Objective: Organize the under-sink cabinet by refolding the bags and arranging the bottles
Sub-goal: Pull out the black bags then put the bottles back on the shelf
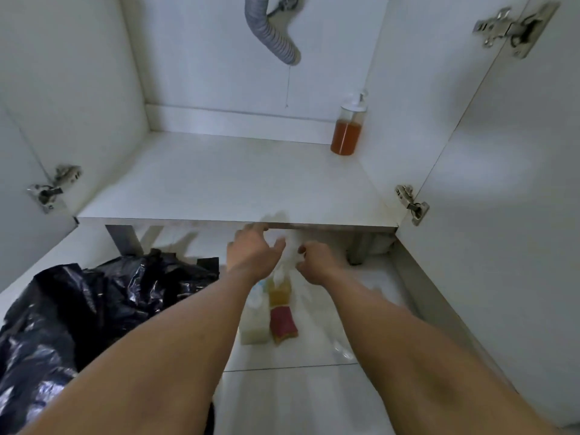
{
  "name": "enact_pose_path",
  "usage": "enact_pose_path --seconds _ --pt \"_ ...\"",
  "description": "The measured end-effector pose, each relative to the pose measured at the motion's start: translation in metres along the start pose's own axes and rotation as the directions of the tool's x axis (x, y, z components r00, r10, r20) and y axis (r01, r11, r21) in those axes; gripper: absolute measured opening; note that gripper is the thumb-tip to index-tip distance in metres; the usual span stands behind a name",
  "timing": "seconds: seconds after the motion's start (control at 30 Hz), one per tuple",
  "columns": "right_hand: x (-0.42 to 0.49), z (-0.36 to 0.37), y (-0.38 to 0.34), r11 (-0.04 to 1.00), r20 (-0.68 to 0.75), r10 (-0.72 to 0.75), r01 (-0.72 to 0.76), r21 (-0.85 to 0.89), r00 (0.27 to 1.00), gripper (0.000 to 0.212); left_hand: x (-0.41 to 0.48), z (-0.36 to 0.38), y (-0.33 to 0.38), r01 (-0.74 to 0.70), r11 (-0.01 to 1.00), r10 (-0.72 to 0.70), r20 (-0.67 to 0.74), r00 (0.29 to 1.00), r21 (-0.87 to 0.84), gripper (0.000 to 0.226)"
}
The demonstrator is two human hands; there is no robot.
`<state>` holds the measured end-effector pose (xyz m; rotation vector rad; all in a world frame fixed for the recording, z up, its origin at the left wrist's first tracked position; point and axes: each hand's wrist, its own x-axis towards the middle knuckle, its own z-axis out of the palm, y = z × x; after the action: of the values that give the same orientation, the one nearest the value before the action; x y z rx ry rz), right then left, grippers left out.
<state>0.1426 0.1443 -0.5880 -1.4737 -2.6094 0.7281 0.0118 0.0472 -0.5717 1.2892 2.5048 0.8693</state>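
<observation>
Bags of black plastic (pixel 94 296) lie in a crumpled heap on the tiled floor (pixel 298 400) to my left, just in front of the open cabinet. Between my 2 hands, close to the front edge of the cabinet floor (pixel 219 183), hangs a piece of white plastic (pixel 290 246), too blurred for me to tell its shape. My right hand (pixel 317 262) has its fingers curled and pinches the plastic's edge. My left hand (pixel 251 249) is half spread with the thumb toward the plastic; I cannot tell whether it grips it. Under my wrists 2 bottles sit close side by side on the tiles: a pale bottle (pixel 254 321) on the left and a yellow bottle (pixel 281 296) with a red label on the right. 1 pump bottle (pixel 346 133) of orange liquid stands upright in the cabinet's back right corner, below and to the right of the grey drain hose (pixel 270 29).
</observation>
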Motion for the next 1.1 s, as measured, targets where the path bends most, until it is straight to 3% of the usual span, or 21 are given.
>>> enact_pose_path --seconds 0.17,0.23,0.27,0.37,0.4,0.53,0.67,0.8,1.1 --pt "-0.015 0.054 0.014 0.987 0.132 0.040 -0.060 0.151 0.990 0.069 -0.071 0.025 -0.039 0.159 0.980 -0.178 -0.172 0.969 -0.123 0.075" --pt "-0.018 0.066 0.019 0.979 0.150 0.028 -0.057 0.193 0.988 0.079 -0.094 0.038 -0.050 0.189 0.969 -0.216 -0.179 0.960 -0.157 0.084" --pt "-0.019 0.070 0.022 0.974 0.144 0.018 -0.050 0.222 0.989 0.076 -0.101 0.044 -0.054 0.205 0.963 -0.233 -0.158 0.959 -0.176 0.091" --pt "-0.010 0.081 0.029 0.951 0.100 -0.039 0.007 0.309 0.994 0.034 -0.111 0.062 -0.062 0.303 0.921 -0.324 -0.051 0.945 -0.246 0.114" --pt "0.001 0.090 0.037 0.949 0.091 -0.051 0.020 0.315 0.995 0.036 -0.111 0.067 -0.063 0.337 0.904 -0.352 -0.012 0.936 -0.264 0.117" --pt "0.036 0.110 0.049 0.941 0.139 -0.074 0.023 0.336 0.988 0.079 -0.112 0.087 -0.069 0.391 0.850 -0.406 0.034 0.913 -0.353 0.112" --pt "0.019 0.083 0.021 0.968 0.198 -0.072 0.021 0.249 0.978 0.091 -0.112 0.097 -0.070 0.431 0.802 -0.470 0.008 0.882 -0.414 0.098" --pt "0.026 0.088 0.022 0.983 0.200 -0.064 0.028 0.179 0.978 0.075 -0.110 0.099 -0.062 0.420 0.804 -0.480 -0.041 0.877 -0.421 0.088" --pt "0.010 0.029 0.023 0.995 0.163 -0.093 0.084 0.059 0.982 0.075 -0.093 0.063 -0.036 0.251 0.905 -0.307 -0.117 0.945 -0.344 0.077"
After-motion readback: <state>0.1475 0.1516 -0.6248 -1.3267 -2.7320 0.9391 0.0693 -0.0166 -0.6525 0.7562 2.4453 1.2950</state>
